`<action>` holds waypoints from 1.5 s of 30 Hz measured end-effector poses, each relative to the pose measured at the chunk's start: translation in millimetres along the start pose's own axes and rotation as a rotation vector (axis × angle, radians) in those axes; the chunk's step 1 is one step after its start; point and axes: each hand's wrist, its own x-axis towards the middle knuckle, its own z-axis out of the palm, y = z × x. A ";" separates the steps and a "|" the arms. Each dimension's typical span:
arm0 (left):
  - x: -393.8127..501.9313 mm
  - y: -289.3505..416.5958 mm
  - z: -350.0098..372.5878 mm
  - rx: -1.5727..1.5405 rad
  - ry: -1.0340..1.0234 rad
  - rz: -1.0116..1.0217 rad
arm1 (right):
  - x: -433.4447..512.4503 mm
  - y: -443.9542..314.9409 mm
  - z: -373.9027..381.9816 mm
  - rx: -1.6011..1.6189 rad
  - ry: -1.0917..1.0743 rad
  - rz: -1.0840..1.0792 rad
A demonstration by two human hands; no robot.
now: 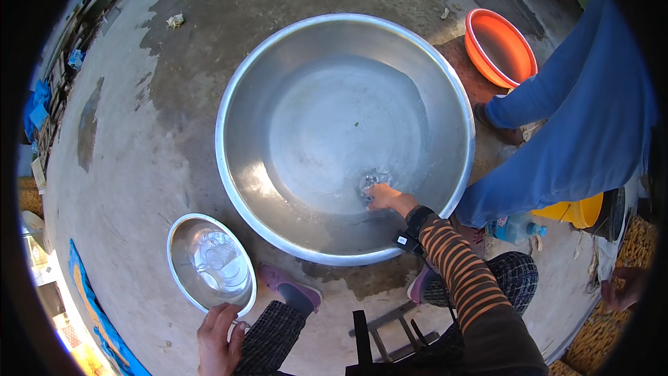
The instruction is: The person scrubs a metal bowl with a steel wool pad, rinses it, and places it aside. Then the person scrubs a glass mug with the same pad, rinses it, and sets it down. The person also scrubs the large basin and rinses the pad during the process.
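Note:
A wide stainless steel basin stands on the concrete floor before me, with shallow water in its bottom. My right hand reaches over the near rim, fingers down in the water. A shiny, broken patch surrounds the fingertips; whether it is a steel scourer or splashing water I cannot make out. To the left, a smaller metal bowl leans towards me with clear water inside. Beside its near rim is my left hand, thumb apart from the fingers, nothing plainly held.
A co-worker's blue-trousered legs stand close at the right. Behind them are an orange plastic basin, a yellow container and a plastic bottle. Corn cobs lie at lower right, near another person's hand.

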 end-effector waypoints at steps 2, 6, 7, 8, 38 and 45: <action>-0.2 3.2 7.3 -0.032 0.059 -0.013 | 5.0 0.2 0.6 0.034 0.143 0.134; -3.3 2.0 12.0 -0.060 0.043 -0.041 | 4.8 17.7 0.2 0.067 0.724 0.493; -3.5 0.3 13.8 -0.069 0.066 -0.041 | 2.8 20.2 2.0 0.003 0.855 0.593; -4.0 -1.8 15.5 -0.076 0.087 -0.041 | 2.7 20.1 2.9 0.128 0.640 0.552; 167.9 58.7 145.8 -2.027 0.361 -0.439 | -97.2 -231.5 -22.2 0.165 1.511 -0.451; 144.4 61.5 169.7 -1.897 0.075 -0.028 | -47.9 -203.9 -38.1 0.672 0.944 -0.266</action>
